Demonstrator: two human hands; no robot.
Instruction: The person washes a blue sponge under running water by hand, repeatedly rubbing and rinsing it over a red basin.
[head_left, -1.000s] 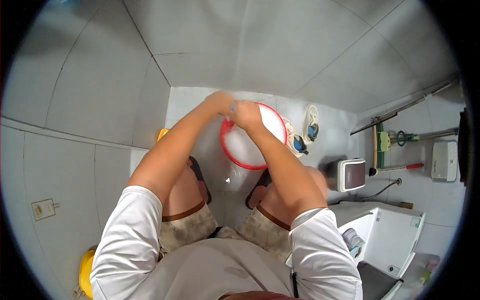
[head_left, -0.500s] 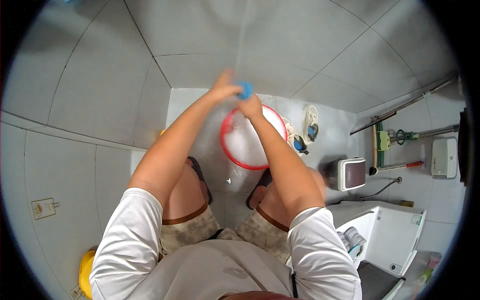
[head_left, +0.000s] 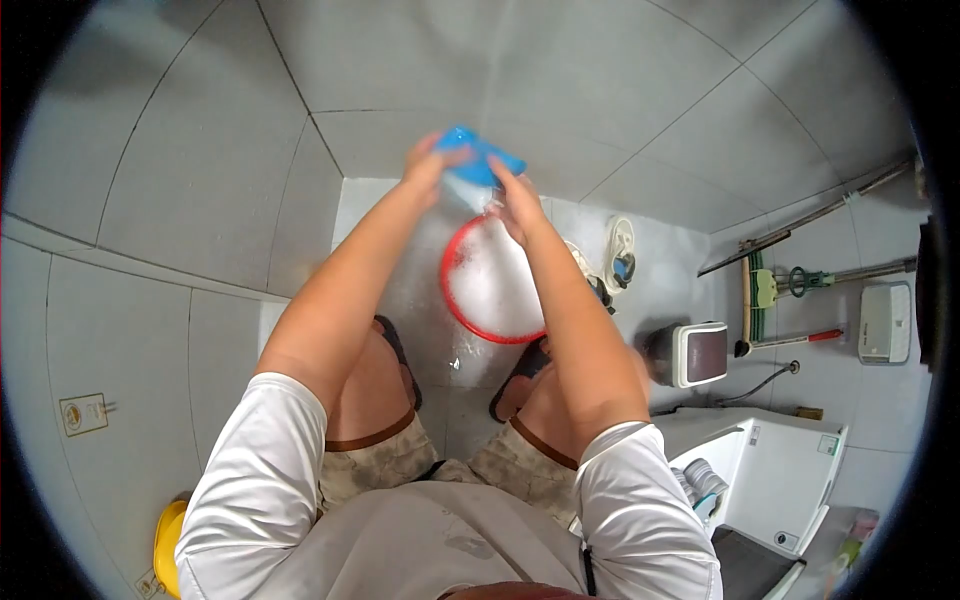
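Against grey wall (head_left: pixel 600 90), left grip (head_left: pixel 427 168) and right grip (head_left: pixel 519 205) clamp blue cloth (head_left: pixel 481 168), long axis slanting down-right.

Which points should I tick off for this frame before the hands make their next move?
1. Left hand on the blue item: ok, its fingers are on it.
2. Right hand on the blue item: ok, it holds the end on its own side.
3. Suds in the red basin: ok, white foam shows.
4. Blue item directly over the basin: cannot tell; it appears past the far rim, its height unclear.
5. Far shoe apart from the basin: ok, floor shows between.
6. Near shoe apart from the basin: cannot tell, the right forearm blocks the view.
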